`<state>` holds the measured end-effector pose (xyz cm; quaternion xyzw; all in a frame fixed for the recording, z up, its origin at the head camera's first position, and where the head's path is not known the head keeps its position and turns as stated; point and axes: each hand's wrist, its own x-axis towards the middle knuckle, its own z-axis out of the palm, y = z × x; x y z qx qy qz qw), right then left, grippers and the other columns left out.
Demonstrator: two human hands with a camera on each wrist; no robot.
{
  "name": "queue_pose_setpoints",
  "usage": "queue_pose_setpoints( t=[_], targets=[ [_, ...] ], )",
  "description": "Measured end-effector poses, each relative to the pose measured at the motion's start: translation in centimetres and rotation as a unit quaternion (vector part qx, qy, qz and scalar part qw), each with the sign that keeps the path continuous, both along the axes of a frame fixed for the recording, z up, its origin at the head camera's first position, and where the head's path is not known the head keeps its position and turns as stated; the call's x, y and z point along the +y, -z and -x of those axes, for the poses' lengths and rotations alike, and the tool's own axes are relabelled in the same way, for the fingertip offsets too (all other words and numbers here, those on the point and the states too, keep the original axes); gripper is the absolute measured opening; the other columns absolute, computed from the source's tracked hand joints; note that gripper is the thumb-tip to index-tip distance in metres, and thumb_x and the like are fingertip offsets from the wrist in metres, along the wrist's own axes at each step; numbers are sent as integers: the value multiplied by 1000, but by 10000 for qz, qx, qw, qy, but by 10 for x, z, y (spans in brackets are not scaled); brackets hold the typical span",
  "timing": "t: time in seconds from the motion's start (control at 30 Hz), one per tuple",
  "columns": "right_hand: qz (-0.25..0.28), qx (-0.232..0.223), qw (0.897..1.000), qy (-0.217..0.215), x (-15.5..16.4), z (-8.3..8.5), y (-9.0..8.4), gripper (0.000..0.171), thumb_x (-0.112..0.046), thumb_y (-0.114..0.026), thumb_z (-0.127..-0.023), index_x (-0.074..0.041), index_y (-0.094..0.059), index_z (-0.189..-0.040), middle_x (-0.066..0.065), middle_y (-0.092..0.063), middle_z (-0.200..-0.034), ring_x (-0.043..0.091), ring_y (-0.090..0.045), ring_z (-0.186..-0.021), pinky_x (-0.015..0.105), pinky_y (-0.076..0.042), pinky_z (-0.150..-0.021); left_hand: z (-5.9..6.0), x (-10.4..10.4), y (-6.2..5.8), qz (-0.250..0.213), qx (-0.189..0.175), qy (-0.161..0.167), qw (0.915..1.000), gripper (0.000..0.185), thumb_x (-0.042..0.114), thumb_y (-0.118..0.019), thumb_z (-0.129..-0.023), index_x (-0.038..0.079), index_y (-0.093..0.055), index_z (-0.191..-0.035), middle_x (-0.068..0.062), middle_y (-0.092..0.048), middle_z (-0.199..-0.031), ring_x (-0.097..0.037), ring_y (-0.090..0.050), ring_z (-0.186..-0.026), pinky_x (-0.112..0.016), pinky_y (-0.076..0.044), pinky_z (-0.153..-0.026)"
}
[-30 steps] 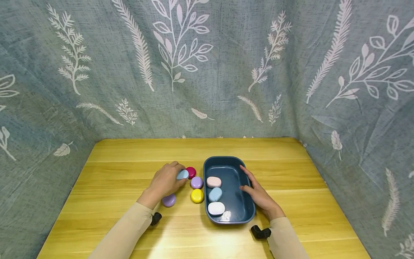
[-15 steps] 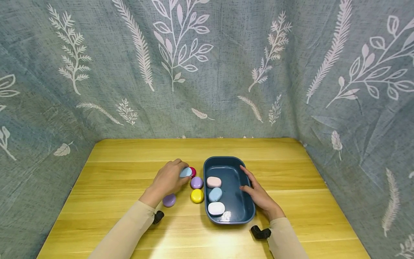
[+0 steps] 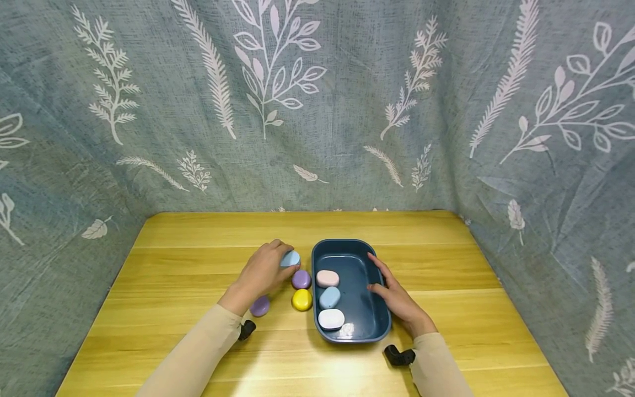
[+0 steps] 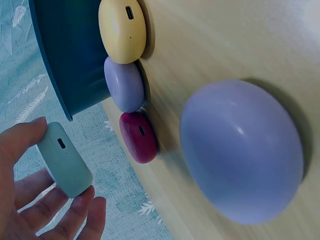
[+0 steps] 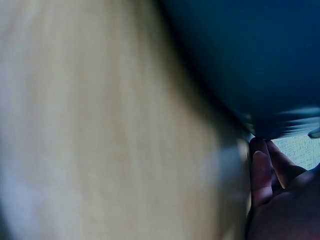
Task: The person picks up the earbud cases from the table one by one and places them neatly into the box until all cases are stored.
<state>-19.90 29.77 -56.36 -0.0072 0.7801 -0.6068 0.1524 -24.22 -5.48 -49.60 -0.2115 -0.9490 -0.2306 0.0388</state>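
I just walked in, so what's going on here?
A person's left hand pinches a light blue piece, left of a dark blue tub. The right hand rests on the tub's rim. Three other pieces lie inside the tub; a yellow piece, two purple pieces and a magenta piece are on the table.

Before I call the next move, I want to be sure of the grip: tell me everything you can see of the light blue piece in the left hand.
The light blue piece is a smooth, rounded, flattish block, plastic by its look, with a small dark oblong slot in its side. The left hand pinches it between thumb and fingertips, tilted in the left wrist view. It is outside the dark blue bin, apart from it.
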Motion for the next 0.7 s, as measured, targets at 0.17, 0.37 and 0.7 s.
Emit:
queue_pose_setpoints(
  t=[0.17,0.37,0.7],
  targets=[
    [44,20,10000,-19,0,1,0,76,-17,-59,-101,-50,-26,-160,0,1,-176,36,-2,-162,63,-18,-125,1,3,-2,-31,-17,14,10000,47,38,-76,-95,7,-69,-130,-9,-68,-122,-27,-65,-107,-43,-56,-90],
    [42,19,10000,-43,0,1,0,76,-17,-59,-101,-51,-25,-160,0,1,-176,36,-1,-162,63,-17,-125,2,8,-4,-39,-22,79,10000,48,39,-77,-94,6,-70,-129,-10,-68,-121,-27,-66,-106,-43,-57,-91],
    [66,16,10000,-30,0,1,1,76,-17,-59,-101,-51,-26,-160,0,1,-176,36,-3,-162,62,-19,-124,3,18,-8,-30,14,146,9999,47,41,-76,-94,9,-70,-129,-8,-69,-121,-26,-66,-105,-42,-58,-90]
  ],
)
